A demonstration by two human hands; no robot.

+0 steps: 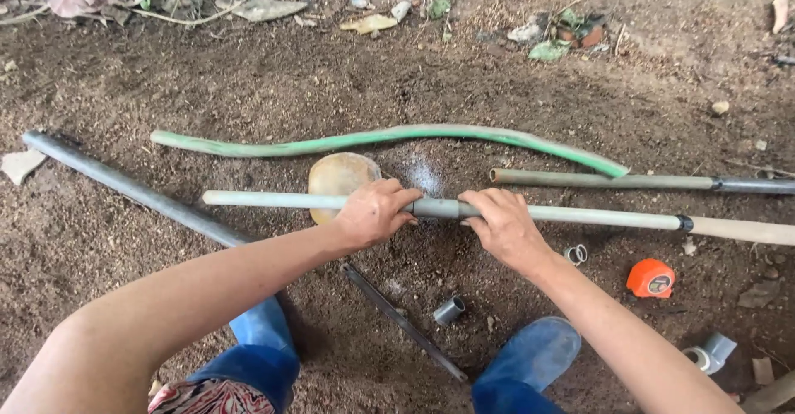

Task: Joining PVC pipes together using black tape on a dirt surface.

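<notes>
Hands meet at the centre of the frame on a long pale pipe (580,214) that runs level from left of centre to the right edge, above bare brown soil (248,83). The left hand (373,212) has its grip closed around the pipe from above, just left of a grey coupling sleeve (437,208); the right hand (503,225) is wrapped around the pipe just right of that sleeve, fingers curled over the top. The sleeve shows between the two hands. A black band rings the pipe far to the right.

Behind the left hand, a rounded tan stone (339,175) lies on the ground. Above it, a green hose (389,137) snakes across the middle of the frame. To the right, a second, darker pipe (629,181) lies near the pale one and roughly parallel to it. A grey pipe (132,189) slants from the left edge toward the lower centre, and a thin dark bar (406,323) slants below the hands.

Blue rubber boots (534,352) stand at the bottom of the frame, with a short grey fitting (448,310) between them. An orange tape measure (651,278) rests at lower right, and a small ring fitting (575,254) lies just beside the right wrist. Litter and dry leaves (368,23) line the top edge.
</notes>
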